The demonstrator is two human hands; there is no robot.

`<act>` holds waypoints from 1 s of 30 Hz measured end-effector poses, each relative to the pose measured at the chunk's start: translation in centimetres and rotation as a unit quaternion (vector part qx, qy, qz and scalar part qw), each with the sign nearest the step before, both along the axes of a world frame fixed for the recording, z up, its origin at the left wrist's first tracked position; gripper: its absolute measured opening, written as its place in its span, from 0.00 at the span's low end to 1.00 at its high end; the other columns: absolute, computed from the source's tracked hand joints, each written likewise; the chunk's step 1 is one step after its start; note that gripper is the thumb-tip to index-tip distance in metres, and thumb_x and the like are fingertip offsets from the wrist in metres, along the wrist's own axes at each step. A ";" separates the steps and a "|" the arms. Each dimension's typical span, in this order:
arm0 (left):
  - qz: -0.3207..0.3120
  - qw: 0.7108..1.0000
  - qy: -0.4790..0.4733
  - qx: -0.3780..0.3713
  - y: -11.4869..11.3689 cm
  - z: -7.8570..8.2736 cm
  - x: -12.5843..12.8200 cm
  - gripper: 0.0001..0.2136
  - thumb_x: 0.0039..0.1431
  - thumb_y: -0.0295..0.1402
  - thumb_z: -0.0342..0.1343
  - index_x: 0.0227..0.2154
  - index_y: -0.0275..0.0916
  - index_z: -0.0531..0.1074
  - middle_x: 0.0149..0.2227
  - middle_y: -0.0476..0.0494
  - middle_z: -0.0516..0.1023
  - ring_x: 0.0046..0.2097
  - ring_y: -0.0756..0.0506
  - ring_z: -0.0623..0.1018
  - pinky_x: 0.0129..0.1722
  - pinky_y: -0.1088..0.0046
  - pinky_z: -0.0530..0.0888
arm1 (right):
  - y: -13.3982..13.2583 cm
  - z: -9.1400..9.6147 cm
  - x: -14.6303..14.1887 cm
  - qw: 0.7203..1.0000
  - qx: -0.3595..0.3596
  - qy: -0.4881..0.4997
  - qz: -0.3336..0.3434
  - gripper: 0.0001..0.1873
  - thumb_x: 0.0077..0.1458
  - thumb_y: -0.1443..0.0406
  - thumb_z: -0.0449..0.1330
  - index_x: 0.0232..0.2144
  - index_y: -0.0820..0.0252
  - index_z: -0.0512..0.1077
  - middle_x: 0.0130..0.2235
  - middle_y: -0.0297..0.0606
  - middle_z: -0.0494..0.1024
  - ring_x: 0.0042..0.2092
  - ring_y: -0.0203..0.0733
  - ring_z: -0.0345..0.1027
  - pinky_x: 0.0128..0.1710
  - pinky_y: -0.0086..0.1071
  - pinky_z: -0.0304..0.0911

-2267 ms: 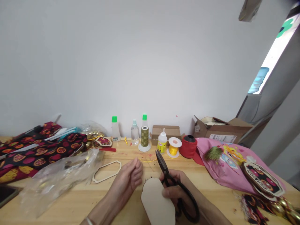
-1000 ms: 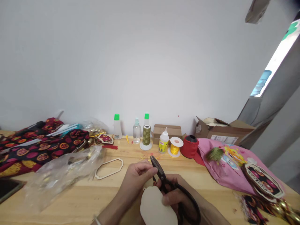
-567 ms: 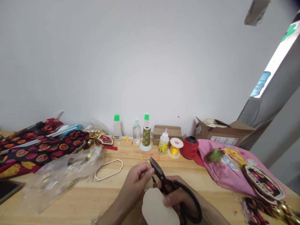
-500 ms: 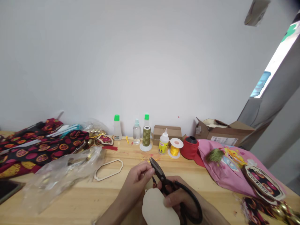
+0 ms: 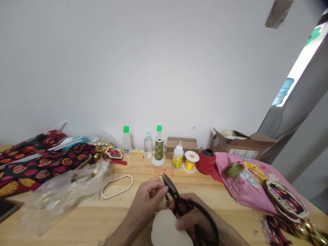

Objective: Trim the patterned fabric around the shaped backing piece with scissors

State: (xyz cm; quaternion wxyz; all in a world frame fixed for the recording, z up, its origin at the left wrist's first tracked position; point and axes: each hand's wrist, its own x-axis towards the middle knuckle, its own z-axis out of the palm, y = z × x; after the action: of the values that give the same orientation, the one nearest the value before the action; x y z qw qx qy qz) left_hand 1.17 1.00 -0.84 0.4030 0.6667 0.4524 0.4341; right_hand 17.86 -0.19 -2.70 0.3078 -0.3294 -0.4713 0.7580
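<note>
My right hand (image 5: 191, 218) grips black scissors (image 5: 179, 201) and a pale wooden cut-out (image 5: 166, 230) together, low in the middle of the head view. The scissor blades point up and to the left, slightly parted. My left hand (image 5: 147, 200) is pinched beside the blade tips, its fingertips closed on something small that I cannot make out. A thin yellow thread (image 5: 160, 175) lies on the wooden table (image 5: 102, 215) just beyond the blades.
A wooden frame outline (image 5: 116, 186) and a clear plastic bag (image 5: 61, 193) lie left. Patterned dark fabric (image 5: 38, 164) sits far left. Glue bottles (image 5: 126, 140), thread spools (image 5: 159, 150), a red spool (image 5: 206, 160) and cardboard boxes (image 5: 243, 143) line the wall. Pink cloth (image 5: 251, 184) covers the right.
My left hand moved from resting open-curled on the table to a pinch at the scissor tips. The scissors and cut-out shifted slightly down and left.
</note>
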 end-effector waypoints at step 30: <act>0.046 0.978 0.155 0.130 0.5 0.2 -0.7 0.10 0.49 0.37 0.52 0.24 0.39 0.76 0.18 0.51 0.64 0.22 0.50 0.66 0.23 0.76 0.62 | -0.1 0.5 -0.6 1.000 0.005 -0.016 -0.021 0.16 0.31 0.73 0.62 0.30 0.65 0.68 0.13 0.23 0.65 0.12 0.24 0.52 0.10 0.18 0.48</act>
State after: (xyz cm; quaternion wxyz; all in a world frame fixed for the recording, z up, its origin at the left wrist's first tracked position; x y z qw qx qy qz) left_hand 0.44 1.49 -0.60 0.2178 0.7512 0.4788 0.3988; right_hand 17.24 -0.29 -2.23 0.3183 -0.3497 -0.4727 0.7436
